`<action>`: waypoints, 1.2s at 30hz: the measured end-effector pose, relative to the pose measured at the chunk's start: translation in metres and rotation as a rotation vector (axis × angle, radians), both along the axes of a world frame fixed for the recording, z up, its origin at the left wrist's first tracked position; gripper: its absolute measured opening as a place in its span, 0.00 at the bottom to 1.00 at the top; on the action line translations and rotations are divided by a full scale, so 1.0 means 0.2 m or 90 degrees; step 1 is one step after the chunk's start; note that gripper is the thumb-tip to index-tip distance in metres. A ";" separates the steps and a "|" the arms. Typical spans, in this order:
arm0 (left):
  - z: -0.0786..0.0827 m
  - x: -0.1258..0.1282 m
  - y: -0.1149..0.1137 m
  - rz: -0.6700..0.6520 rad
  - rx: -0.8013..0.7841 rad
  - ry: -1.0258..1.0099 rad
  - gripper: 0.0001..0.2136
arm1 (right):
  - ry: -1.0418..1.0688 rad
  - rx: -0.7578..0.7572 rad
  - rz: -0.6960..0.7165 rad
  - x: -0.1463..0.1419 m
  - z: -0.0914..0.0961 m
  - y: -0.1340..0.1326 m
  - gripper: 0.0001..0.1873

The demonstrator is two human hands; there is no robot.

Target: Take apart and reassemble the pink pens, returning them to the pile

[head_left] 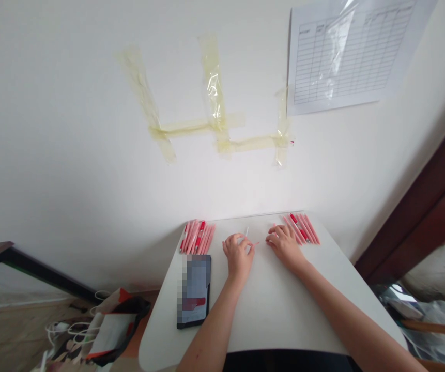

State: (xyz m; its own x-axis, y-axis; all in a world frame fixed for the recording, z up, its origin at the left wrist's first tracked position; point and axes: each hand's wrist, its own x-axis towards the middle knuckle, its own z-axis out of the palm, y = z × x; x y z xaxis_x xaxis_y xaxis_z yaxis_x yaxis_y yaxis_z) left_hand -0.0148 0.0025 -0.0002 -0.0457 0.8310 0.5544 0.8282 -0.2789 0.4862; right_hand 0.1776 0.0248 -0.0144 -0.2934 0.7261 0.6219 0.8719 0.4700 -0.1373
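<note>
My left hand point(238, 253) is over the middle of the white table, thumb and fingers pinched on a thin pink pen piece point(256, 243) whose end sticks out to the right. A slim whitish stick point(246, 231) shows just beyond its fingers. To the right, my right hand point(286, 247) has its fingers curled down close to the tabletop. A bit of pink point(274, 226) peeks out past its fingertips; most of what it holds, if anything, is hidden. Beside this hand lies a row of pink pens point(308, 229) with a red one among them.
Another bunch of pink and red pens point(198, 237) lies at the table's back left. A phone point(195, 289) rests in front of it. The white table point(272, 310) meets a wall point(129, 196) bearing tape strips and a printed sheet point(350, 57). Bags point(113, 330) stand on the floor at left.
</note>
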 end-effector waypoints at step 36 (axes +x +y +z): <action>0.01 -0.01 -0.01 -0.054 0.026 -0.008 0.02 | -0.008 0.014 0.059 0.00 0.04 -0.02 0.07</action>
